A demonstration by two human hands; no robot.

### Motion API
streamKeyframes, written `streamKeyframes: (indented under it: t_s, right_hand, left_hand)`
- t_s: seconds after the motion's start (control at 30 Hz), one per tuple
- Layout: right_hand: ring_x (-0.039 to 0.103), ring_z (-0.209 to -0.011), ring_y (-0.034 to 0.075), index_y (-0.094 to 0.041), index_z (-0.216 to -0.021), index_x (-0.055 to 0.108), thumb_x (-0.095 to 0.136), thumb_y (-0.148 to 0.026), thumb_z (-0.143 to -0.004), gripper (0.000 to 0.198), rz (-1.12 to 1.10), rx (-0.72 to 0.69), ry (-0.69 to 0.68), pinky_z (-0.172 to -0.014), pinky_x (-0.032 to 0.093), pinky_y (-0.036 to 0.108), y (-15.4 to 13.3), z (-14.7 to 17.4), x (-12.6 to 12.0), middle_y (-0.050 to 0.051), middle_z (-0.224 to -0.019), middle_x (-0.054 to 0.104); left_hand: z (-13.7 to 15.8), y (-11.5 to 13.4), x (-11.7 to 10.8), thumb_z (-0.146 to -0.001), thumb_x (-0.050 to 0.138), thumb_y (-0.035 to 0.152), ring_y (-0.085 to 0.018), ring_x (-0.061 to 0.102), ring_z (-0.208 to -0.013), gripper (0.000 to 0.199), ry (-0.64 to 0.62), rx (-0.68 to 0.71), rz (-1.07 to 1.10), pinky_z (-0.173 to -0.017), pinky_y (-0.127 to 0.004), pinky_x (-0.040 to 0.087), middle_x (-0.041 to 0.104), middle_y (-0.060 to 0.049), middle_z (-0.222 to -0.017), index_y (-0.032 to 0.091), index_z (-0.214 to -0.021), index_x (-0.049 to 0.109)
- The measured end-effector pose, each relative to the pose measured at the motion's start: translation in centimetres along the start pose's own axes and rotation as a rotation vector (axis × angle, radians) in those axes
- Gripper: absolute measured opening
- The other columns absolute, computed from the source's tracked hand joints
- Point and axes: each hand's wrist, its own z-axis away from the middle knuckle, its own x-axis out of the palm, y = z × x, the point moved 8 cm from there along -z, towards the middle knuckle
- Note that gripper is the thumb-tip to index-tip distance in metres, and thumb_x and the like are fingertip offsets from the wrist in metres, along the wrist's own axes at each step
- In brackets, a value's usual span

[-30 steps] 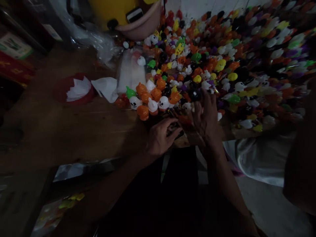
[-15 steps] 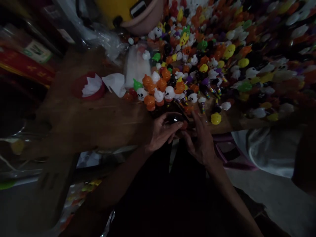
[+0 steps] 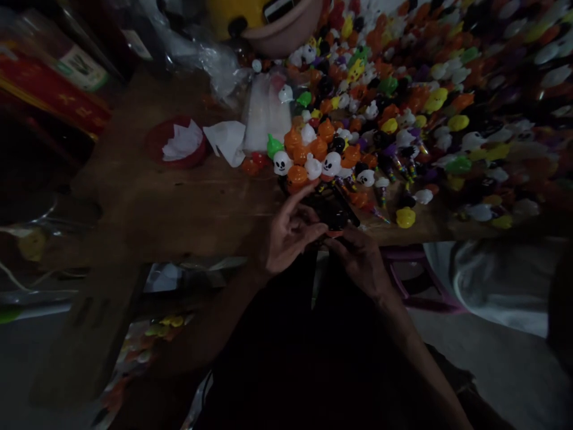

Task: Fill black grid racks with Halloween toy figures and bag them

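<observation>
A glossy dark round toy head (image 3: 335, 220) with an orange underside sits between my hands at the table's near edge. My right hand (image 3: 362, 258) pinches it from the right with thumb and fingers. My left hand (image 3: 290, 234) is on the other side, its index finger raised and apart, its thumb tip at the toy's edge. Beneath them is a black tray (image 3: 319, 200), partly covered by my hands. Just behind it stands a cluster of orange pumpkin heads (image 3: 297, 174) and white skull heads (image 3: 332, 163). An orange toy with a striped stick (image 3: 364, 203) lies right of the tray.
Many small coloured toys (image 3: 436, 100) cover the table's right and back. At left are a red bowl (image 3: 197, 156) with paper, a white sheet (image 3: 227, 142) and plastic bags (image 3: 264, 116). A pink basin (image 3: 290, 36) stands behind. A purple stool (image 3: 409, 278) is below the edge.
My left fingers have loosened from the dark toy and the index finger has lifted. My right hand has drawn back from the orange toy and closed on the dark one. The view has shifted slightly.
</observation>
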Motion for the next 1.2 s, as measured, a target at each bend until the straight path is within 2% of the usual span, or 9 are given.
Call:
streamKeyframes:
  t_s: [0.1, 0.2, 0.27, 0.4, 0.63, 0.73, 0.9, 1.03, 1.2]
  right_hand:
    - [0.074, -0.092, 0.023, -0.024, -0.092, 0.079, 0.074, -0.038, -0.091, 0.016, 0.018, 0.032, 0.124, -0.087, 0.061, 0.039, 1.1, -1.1, -0.5, 0.004, -0.097, 0.08]
    - [0.074, -0.085, 0.023, -0.022, -0.093, 0.08, 0.074, -0.037, -0.088, 0.017, 0.081, -0.01, 0.2, -0.081, 0.06, 0.038, 1.6, -2.7, 0.1, 0.004, -0.091, 0.08]
    - [0.073, -0.08, 0.022, -0.022, -0.091, 0.08, 0.072, -0.035, -0.088, 0.016, 0.126, -0.05, 0.221, -0.078, 0.059, 0.037, 1.9, -3.7, 1.0, 0.004, -0.087, 0.079]
    - [0.074, -0.08, 0.023, -0.022, -0.087, 0.08, 0.074, -0.041, -0.087, 0.02, 0.147, 0.0, 0.299, -0.078, 0.06, 0.038, 2.9, -4.7, 2.1, 0.003, -0.086, 0.08]
    - [0.075, -0.084, 0.022, -0.024, -0.088, 0.08, 0.071, -0.042, -0.091, 0.021, 0.256, -0.104, 0.272, -0.078, 0.059, 0.034, 2.7, -5.1, 3.5, 0.004, -0.091, 0.081]
    - [0.073, -0.08, 0.022, -0.024, -0.085, 0.076, 0.068, -0.04, -0.094, 0.02, 0.358, -0.156, 0.235, -0.074, 0.057, 0.033, 2.4, -5.2, 3.7, 0.004, -0.084, 0.078]
    - [0.069, -0.08, 0.024, -0.024, -0.08, 0.07, 0.062, -0.032, -0.096, 0.02, 0.482, -0.191, 0.094, -0.079, 0.057, 0.037, 2.3, -5.5, 4.7, 0.007, -0.08, 0.073]
    - [0.067, -0.084, 0.024, -0.025, -0.083, 0.07, 0.062, -0.037, -0.098, 0.021, 0.447, -0.133, 0.054, -0.081, 0.057, 0.038, 3.0, -6.0, 5.1, 0.007, -0.083, 0.073]
    - [0.07, -0.087, 0.024, -0.023, -0.09, 0.075, 0.06, -0.042, -0.1, 0.026, 0.386, -0.168, 0.039, -0.08, 0.058, 0.037, 2.3, -5.4, 4.7, 0.007, -0.089, 0.076]
  left_hand:
    - [1.4, -1.3, -3.1, -0.095, 0.069, 0.032, -0.015, 0.068, -0.081, 0.029, 0.156, 0.115, -0.341, -0.073, -0.026, 0.058, 0.074, -0.004, -0.096, 0.02, -0.121, 0.072]
    - [2.3, -2.3, -3.5, -0.093, 0.07, 0.019, -0.022, 0.071, -0.105, 0.019, 0.171, 0.23, -0.696, -0.097, -0.036, 0.058, 0.077, -0.006, -0.107, 0.02, -0.112, 0.075]
    - [2.2, -2.8, -2.8, -0.095, 0.071, 0.019, -0.022, 0.07, -0.105, 0.025, 0.154, 0.261, -0.818, -0.096, -0.036, 0.058, 0.075, -0.006, -0.111, 0.02, -0.119, 0.073]
    - [0.8, -3.6, -1.6, -0.1, 0.067, 0.03, -0.025, 0.068, -0.104, 0.026, 0.136, 0.185, -0.96, -0.091, -0.038, 0.058, 0.072, -0.007, -0.111, 0.02, -0.124, 0.071]
    - [-0.4, -4.2, -1.6, -0.1, 0.065, 0.028, -0.029, 0.068, -0.102, 0.021, 0.242, 0.08, -1.068, -0.091, -0.041, 0.057, 0.072, -0.01, -0.109, 0.017, -0.117, 0.072]
    - [-0.6, -4.0, -1.3, -0.098, 0.067, 0.025, -0.028, 0.068, -0.107, 0.021, 0.241, 0.11, -1.034, -0.095, -0.04, 0.056, 0.073, -0.009, -0.11, 0.018, -0.118, 0.071]
    - [-0.9, -3.6, -1.4, -0.095, 0.068, 0.018, -0.028, 0.069, -0.105, 0.017, 0.245, 0.135, -1.012, -0.093, -0.038, 0.054, 0.076, -0.008, -0.109, 0.019, -0.111, 0.072]
    - [-1.0, -4.1, -1.1, -0.096, 0.064, 0.018, -0.028, 0.071, -0.102, 0.015, 0.155, 0.161, -1.047, -0.088, -0.038, 0.054, 0.076, -0.007, -0.105, 0.021, -0.109, 0.071]
    - [-0.7, -3.9, -1.4, -0.098, 0.065, 0.021, -0.026, 0.072, -0.1, 0.015, 0.192, 0.239, -0.976, -0.087, -0.035, 0.053, 0.077, -0.007, -0.107, 0.022, -0.112, 0.072]
